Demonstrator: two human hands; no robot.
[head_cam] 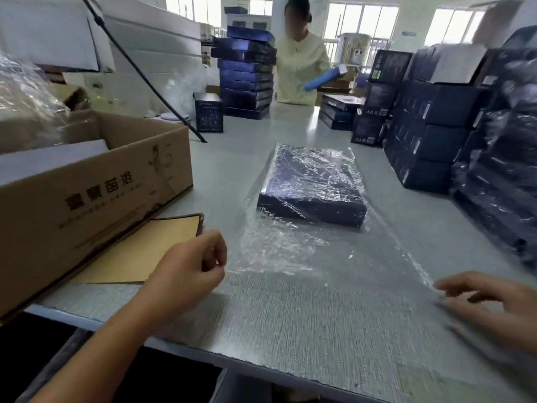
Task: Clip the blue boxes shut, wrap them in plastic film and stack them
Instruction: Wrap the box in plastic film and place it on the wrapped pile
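A flat dark blue box [312,186] lies in the middle of the grey table [232,158], covered in crinkled plastic film. A sheet of the film [305,257] runs from the box toward me across the tabletop. My left hand [191,269] pinches the film's left edge between thumb and curled fingers. At the film's right edge my right hand [488,301] is blurred, its fingers stretched out and touching the film.
An open cardboard carton [96,181] stands at the left, a loose flap [145,251] lying beside it. Wrapped blue boxes are piled at the right [436,135] and in a tall stack [247,68] at the back. A person [299,59] works across the table.
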